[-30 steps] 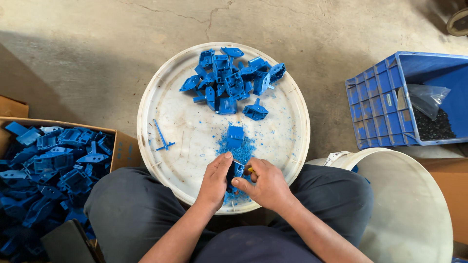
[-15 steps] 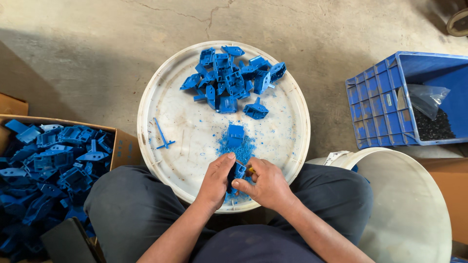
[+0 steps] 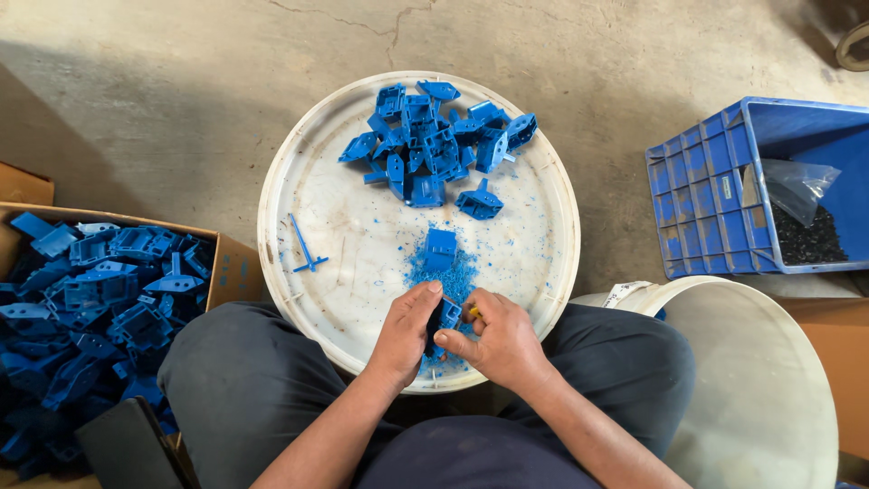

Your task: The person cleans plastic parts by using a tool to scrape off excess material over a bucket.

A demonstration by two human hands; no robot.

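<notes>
Your left hand point(image 3: 405, 333) is clamped on a small blue plastic part point(image 3: 445, 317), holding it at the near edge of the round white lid point(image 3: 299, 181), right over your lap. Your right hand point(image 3: 501, 340) sits just beside it on the right, fingers curled shut around a small tool with a yellow bit point(image 3: 472, 311) showing (blade itself hidden, can't tell its shape). The tool tip meets the part from the right, so the two hands are touching or nearly so, w/ the part between them. The part's long axis looks to run roughly near-to-far, but your fingers cover most of it, so treat that as a guess.

Just far of your hands lies a patch of blue shavings point(image 3: 444, 272) w/ one loose part point(image 3: 441, 248) standing in it. The main pile of blue parts point(image 3: 434, 140) is at the far side of the lid, well apart from both hands; a thin blue sprue point(image 3: 304, 244) lies toward the left rim.

Room: cardboard box of blue parts point(image 3: 100, 290) near-left, blue crate point(image 3: 715, 195) far-right, a white bucket point(image 3: 760, 380) near-right by your knee. Bare concrete floor point(image 3: 136, 81) all around.
</notes>
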